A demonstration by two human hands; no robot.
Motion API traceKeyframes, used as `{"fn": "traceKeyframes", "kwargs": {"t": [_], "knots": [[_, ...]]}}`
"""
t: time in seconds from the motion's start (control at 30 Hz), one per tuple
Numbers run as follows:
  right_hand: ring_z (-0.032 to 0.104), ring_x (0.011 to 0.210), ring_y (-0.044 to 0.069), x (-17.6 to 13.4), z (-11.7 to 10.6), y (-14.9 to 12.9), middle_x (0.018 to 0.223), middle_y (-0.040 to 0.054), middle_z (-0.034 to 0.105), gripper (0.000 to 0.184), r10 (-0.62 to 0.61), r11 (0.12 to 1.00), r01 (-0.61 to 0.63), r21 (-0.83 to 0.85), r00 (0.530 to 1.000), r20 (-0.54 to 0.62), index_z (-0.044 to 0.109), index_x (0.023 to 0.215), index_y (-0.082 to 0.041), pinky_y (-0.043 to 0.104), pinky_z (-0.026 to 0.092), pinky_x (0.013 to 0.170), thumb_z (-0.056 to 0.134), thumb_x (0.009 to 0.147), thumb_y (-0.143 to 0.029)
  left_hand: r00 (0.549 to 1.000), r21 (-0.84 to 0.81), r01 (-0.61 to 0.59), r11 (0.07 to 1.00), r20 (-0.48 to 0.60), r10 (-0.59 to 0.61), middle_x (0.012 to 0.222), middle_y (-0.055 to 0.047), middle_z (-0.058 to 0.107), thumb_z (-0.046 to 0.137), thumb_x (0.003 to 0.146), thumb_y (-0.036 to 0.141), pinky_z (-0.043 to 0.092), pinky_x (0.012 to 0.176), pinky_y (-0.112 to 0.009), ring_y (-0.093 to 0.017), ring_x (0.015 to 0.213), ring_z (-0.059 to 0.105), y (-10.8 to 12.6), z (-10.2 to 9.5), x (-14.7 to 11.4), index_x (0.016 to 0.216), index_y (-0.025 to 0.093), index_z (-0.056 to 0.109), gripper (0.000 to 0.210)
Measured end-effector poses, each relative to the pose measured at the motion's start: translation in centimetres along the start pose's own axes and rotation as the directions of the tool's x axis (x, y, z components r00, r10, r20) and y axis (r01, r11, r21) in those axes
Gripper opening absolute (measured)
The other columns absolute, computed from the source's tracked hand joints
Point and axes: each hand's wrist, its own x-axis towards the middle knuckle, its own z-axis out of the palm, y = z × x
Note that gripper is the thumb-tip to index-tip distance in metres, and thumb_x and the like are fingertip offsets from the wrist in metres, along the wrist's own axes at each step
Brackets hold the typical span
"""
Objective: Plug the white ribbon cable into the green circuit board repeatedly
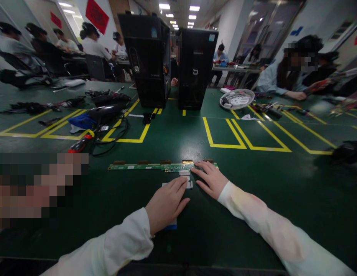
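Observation:
A long, narrow green circuit board [149,167] lies across the table in front of me, with several brownish tabs along its far edge. My right hand [210,177] rests at the board's right end, fingers spread and fingertips on or just over it. Below the board's middle, my left hand [168,203] lies over a flat ribbon cable [190,184], fingers stretched forward and thumb apart. Most of the cable is hidden under that hand. Its white end points at the board's connector [184,173], and a blue end [171,225] shows near my wrist. Whether cable and connector touch, I cannot tell.
Two black computer towers [194,71] stand at the back. To the left lie a red-and-black screwdriver [80,143], a co-worker's blurred hand and tangled black cables [109,134]. A white round basket [237,99] sits at the back right. Other people work around.

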Motion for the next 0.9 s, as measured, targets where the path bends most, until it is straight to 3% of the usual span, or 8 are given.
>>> {"fn": "traceKeyframes", "kwargs": {"t": [0.43,0.9], "knots": [[0.037,0.127,0.028,0.0,0.0,0.0,0.135,0.0132,0.046,0.045,0.009,1.000,-0.009,-0.017,1.000,0.020,0.049,0.133,-0.020,0.051,0.033,0.104,0.042,0.091,-0.033,0.997,0.024,0.083,0.996,-0.005,-0.083,0.134,-0.012,0.053,0.042,0.093,0.039,0.043,0.098,-0.039,-0.025,0.119,0.051,0.8,0.2,0.1,0.132,0.014,0.044,0.046],[0.036,0.126,0.028,0.0,0.2,0.0,0.135,0.0129,0.045,0.044,0.003,1.000,-0.003,-0.007,1.000,0.007,0.050,0.133,-0.021,0.051,0.033,0.104,0.042,0.091,-0.032,0.991,0.014,0.120,0.993,-0.066,-0.119,0.132,-0.012,0.053,0.045,0.092,0.039,0.039,0.103,-0.041,-0.025,0.124,0.045,1.5,1.0,0.6,0.131,0.014,0.045,0.047]]}}
